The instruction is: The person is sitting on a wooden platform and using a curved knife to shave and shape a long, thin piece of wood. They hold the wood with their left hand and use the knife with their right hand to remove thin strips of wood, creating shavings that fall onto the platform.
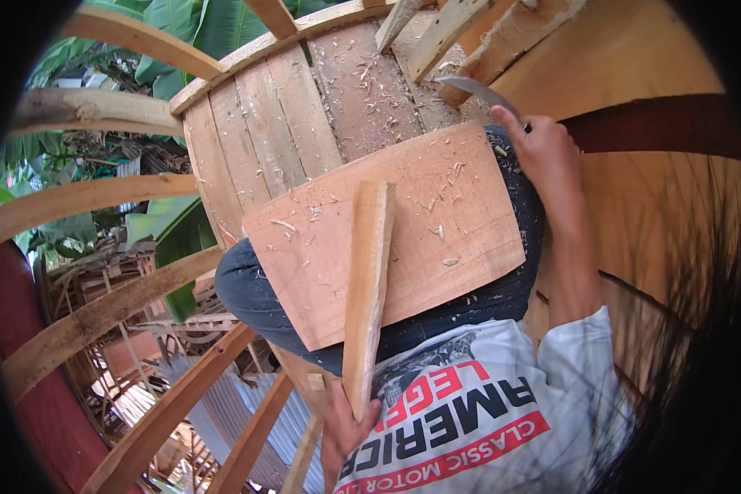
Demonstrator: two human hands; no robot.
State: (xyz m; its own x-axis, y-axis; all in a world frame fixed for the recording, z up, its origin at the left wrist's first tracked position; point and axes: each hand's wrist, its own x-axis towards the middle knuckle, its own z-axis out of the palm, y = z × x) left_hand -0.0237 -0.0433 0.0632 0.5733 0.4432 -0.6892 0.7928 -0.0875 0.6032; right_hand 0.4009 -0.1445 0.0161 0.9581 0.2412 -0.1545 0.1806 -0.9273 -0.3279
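Across my lap lies a flat wooden board (461,222) dusted with shavings. A squared wooden stick (368,272) rests slanting over it, its far end on the board. Around the stick's near end, close to my shirt, my left hand (347,428) is closed. Beyond the board's right edge, my right hand (547,152) grips a knife (477,89) with a curved blade pointing left and away from me. Most of the knife's handle is hidden in my fist. The blade is apart from the stick.
I sit on a plank floor (280,115) strewn with curled shavings. Curved wooden bars (99,198) run along the left side, with leaves and corrugated sheets below. Several wood offcuts (510,49) lean at the far right, near the knife. A plywood panel (634,74) is to the right.
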